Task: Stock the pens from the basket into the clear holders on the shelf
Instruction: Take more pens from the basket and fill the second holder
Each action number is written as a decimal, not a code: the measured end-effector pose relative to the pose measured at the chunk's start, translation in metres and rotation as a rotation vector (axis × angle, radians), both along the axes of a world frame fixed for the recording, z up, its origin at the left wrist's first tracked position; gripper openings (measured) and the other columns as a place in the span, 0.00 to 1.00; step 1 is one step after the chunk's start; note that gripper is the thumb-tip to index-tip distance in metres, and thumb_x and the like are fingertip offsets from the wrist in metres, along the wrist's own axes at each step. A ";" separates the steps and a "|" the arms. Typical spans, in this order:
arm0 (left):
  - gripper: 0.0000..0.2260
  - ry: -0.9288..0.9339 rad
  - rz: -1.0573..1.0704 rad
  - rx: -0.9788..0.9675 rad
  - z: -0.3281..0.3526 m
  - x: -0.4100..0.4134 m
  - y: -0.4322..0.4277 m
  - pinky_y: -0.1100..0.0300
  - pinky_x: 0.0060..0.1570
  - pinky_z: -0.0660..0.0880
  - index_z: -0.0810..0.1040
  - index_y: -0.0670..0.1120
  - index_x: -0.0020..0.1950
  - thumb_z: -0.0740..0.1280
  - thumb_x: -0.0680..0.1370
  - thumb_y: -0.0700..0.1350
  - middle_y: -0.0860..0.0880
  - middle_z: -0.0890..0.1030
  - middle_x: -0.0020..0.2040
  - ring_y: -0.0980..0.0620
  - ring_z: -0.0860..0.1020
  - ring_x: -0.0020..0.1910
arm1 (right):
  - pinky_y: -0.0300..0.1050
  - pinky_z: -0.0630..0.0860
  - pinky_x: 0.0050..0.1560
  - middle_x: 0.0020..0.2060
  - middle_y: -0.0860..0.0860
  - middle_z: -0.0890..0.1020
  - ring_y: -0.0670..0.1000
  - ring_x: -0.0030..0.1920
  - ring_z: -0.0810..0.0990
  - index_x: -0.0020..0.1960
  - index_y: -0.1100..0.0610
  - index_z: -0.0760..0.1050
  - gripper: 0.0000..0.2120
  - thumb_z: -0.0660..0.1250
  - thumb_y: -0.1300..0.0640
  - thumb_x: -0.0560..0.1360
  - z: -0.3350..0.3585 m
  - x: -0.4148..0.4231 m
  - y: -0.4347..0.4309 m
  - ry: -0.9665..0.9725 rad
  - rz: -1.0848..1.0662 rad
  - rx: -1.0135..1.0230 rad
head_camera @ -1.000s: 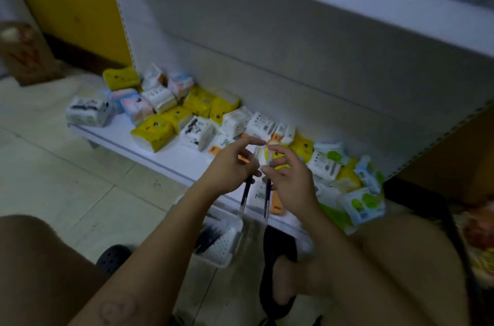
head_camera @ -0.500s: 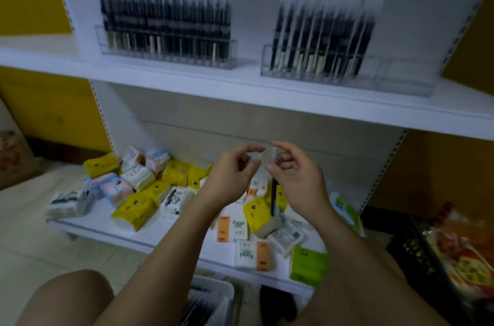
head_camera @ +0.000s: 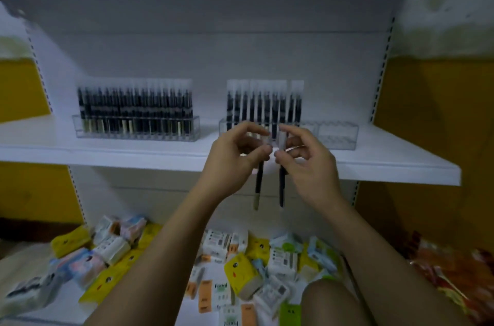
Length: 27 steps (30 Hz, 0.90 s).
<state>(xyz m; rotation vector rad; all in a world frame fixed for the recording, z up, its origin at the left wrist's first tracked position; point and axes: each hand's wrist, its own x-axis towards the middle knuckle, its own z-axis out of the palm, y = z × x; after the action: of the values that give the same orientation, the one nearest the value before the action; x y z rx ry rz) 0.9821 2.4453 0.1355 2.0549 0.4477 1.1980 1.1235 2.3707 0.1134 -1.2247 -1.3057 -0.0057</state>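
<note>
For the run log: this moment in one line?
left hand: pinches left pen | right hand: pinches right pen | right holder: end slots empty | left holder: full

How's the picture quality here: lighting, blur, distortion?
Head view: dim, bluish light. Blur smears the stocked pens in left holder and right holder and the tissue packs below; the wide lens skews the shelf. Sharpest: left hand and right hand, each pinching a pen.
</note>
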 end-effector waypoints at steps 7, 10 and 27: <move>0.09 -0.056 -0.010 0.054 0.054 0.041 -0.003 0.52 0.47 0.81 0.81 0.51 0.50 0.74 0.73 0.41 0.50 0.83 0.45 0.54 0.83 0.43 | 0.40 0.81 0.45 0.44 0.43 0.79 0.45 0.43 0.81 0.59 0.44 0.76 0.18 0.72 0.61 0.74 0.045 0.031 -0.012 0.005 -0.043 0.074; 0.09 -0.086 -0.016 0.069 0.072 0.056 0.000 0.55 0.47 0.82 0.80 0.52 0.51 0.73 0.73 0.42 0.51 0.83 0.45 0.56 0.83 0.44 | 0.40 0.81 0.44 0.43 0.43 0.79 0.43 0.43 0.81 0.58 0.44 0.75 0.18 0.72 0.61 0.73 0.065 0.045 -0.013 -0.001 -0.084 0.134; 0.08 -0.194 0.051 0.112 0.112 0.113 0.053 0.54 0.48 0.81 0.79 0.52 0.50 0.72 0.74 0.42 0.52 0.82 0.45 0.57 0.81 0.46 | 0.55 0.82 0.44 0.43 0.45 0.78 0.50 0.44 0.81 0.58 0.45 0.73 0.16 0.72 0.58 0.74 0.112 0.100 0.058 0.006 -0.163 0.182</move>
<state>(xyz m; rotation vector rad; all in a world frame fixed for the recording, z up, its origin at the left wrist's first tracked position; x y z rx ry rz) 1.0951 2.4983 0.2480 2.0053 0.3493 1.4668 1.2238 2.4290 0.2258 -1.1703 -1.1704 -0.2331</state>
